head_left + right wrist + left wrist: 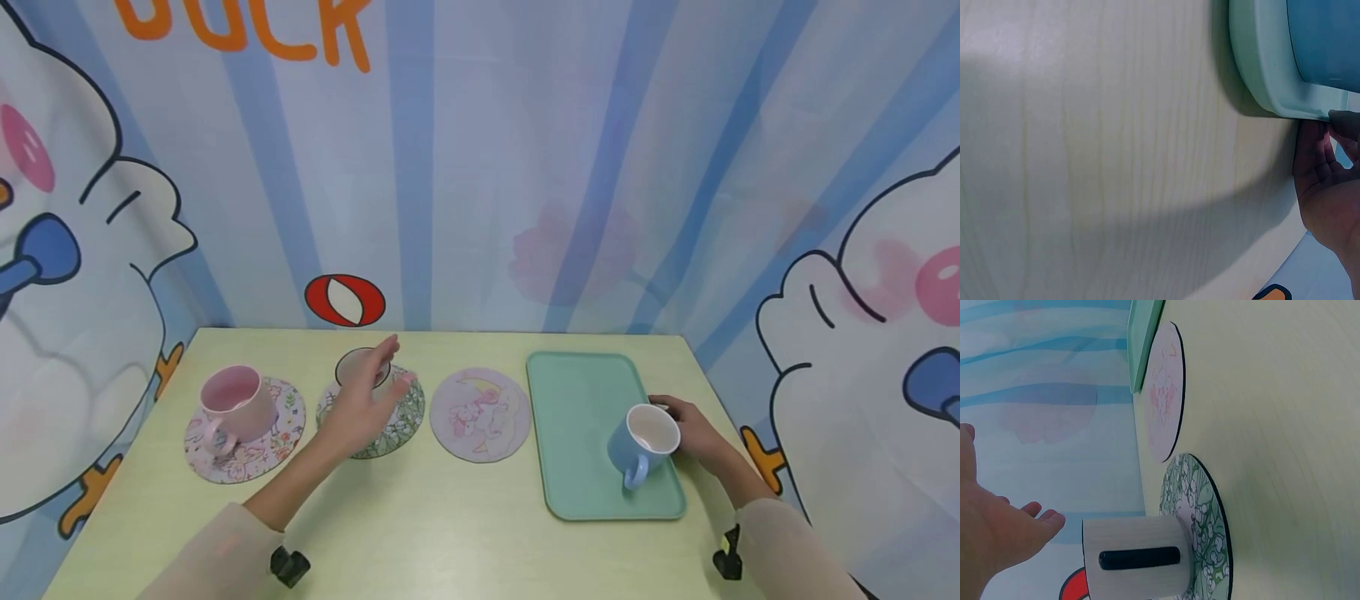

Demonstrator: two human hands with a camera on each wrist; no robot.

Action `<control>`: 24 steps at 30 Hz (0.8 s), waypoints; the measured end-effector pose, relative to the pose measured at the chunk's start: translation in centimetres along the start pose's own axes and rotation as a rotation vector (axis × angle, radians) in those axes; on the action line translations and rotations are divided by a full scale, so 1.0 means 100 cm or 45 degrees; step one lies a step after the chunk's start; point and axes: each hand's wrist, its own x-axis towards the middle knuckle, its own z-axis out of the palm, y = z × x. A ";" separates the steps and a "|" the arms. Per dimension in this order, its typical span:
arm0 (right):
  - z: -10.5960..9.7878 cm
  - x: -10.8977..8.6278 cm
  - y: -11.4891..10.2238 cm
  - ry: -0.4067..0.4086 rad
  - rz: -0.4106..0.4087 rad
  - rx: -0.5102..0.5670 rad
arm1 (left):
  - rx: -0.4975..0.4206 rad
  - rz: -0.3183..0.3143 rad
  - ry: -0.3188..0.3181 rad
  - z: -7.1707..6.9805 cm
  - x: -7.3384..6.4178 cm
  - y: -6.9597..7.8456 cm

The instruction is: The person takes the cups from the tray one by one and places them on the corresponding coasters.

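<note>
My left hand (362, 417) hovers with extended fingers over a white mug (1129, 581) with a black rim and black handle, partly hiding it in the head view. In the left wrist view the fingers stand apart from the mug, above its mouth. That mug is upright on a round green floral coaster (405, 422). At the right, my right hand (696, 433) pinches the edge of a mint-green tray (577, 417), thumb on the rim (1310, 115) and fingers beneath. A blue mug (633, 454) stands on the tray's right side, close to that hand.
A pink mug (243, 412) sits on a pink floral coaster (288, 408) at the left. Between the green coaster and the tray lies a lilac round coaster (480, 415) with a pink drawing. A blue striped curtain (480, 167) hangs behind the pale wooden table (420, 533).
</note>
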 end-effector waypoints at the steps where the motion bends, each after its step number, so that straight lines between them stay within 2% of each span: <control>1: 0.000 0.000 0.000 -0.001 -0.002 -0.002 | 0.003 -0.002 -0.009 0.002 0.000 0.002; 17: -0.001 -0.001 -0.004 -0.009 -0.019 0.002 | -0.061 0.017 -0.093 0.032 0.008 0.016; 24: 0.000 0.000 0.000 -0.004 -0.001 -0.017 | -0.065 0.020 -0.169 0.048 0.009 0.020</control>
